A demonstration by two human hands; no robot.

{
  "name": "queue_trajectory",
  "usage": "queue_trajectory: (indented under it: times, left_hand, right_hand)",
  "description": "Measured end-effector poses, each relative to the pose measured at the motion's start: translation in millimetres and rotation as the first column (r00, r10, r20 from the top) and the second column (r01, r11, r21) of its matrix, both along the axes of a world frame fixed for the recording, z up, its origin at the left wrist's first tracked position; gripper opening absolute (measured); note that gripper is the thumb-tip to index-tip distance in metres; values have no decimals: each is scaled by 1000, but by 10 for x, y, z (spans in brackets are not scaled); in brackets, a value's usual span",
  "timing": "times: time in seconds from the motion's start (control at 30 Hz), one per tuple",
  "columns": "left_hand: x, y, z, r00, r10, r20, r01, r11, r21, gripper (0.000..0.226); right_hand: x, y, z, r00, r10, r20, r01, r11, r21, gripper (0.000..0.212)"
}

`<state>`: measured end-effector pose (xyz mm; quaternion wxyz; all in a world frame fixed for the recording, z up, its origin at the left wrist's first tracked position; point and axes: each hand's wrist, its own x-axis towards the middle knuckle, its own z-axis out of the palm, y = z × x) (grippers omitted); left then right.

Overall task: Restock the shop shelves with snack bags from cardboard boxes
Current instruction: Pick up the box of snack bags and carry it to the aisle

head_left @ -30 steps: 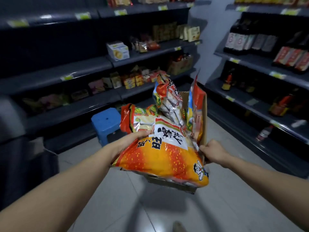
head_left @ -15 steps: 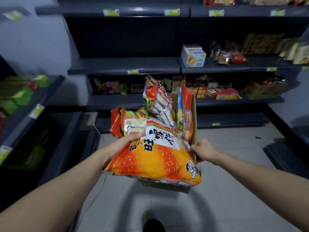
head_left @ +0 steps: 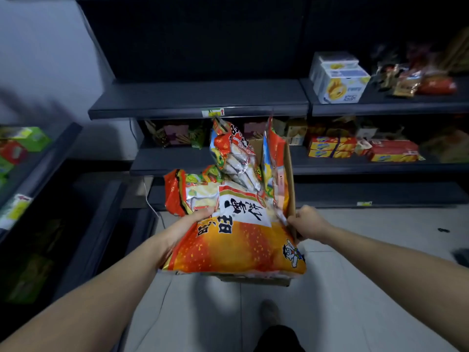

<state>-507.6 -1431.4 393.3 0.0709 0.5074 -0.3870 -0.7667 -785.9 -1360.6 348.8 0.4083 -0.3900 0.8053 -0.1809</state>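
Facing: dark grey metal shelving (head_left: 198, 97), with white-and-yellow cartons (head_left: 340, 82) on its upper board to the right and red-and-yellow biscuit packs (head_left: 330, 147) on the board below.
Box: brown cardboard box (head_left: 290, 179) carried between both hands, in front of the shelving.
Contents: large orange snack bag (head_left: 236, 245) lying across the top, red-and-white bags (head_left: 233, 153) upright behind it.
Left hand (head_left: 187, 224): grasping the orange bag's left edge, thumb on top.
Right hand (head_left: 307, 222): clenched round the box's right wall.

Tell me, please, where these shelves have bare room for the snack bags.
The wide shelf board left of the white boxes is bare. The shelf below has only a free front strip. Right of the boxes, packets crowd it.
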Motion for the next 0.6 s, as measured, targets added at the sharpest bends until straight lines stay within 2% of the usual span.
queue_trajectory:
  times: [0.1, 0.2, 0.33, 0.4, 0.47, 0.6]
  left_hand:
    - [-182, -390, -276, 1000, 21, 11, -21, 1000, 7, 58]
    - [-365, -745, -588, 999, 41, 29, -41, 999, 1, 64]
    - [-590, -1082, -955, 994, 97, 54, -97, 995, -19, 61]
    - [-667, -1211, -1130, 994, 87, 66, -88, 996, 3, 71]
    - [-718, -1306, -1289, 993, 80, 83, -81, 997, 9, 77]
    - [-799, -1400, -1473, 991, 80, 110, -83, 996, 24, 72]
  right_hand:
    - [-232, -454, -240, 997, 73, -34, -73, 997, 9, 30]
    - [-452, -852, -512, 991, 133, -29, -133, 991, 19, 37]
    - [-710, -1310, -901, 986, 162, -40, -161, 987, 25, 38]
    - [-799, -1463, -1079, 983, 175, -47, -174, 984, 38, 37]
    - [-856, -1556, -1257, 986, 166, -30, -164, 985, 59, 40]
    - [-888, -1629, -1518, 996, 87, 14, -88, 988, 127, 42]
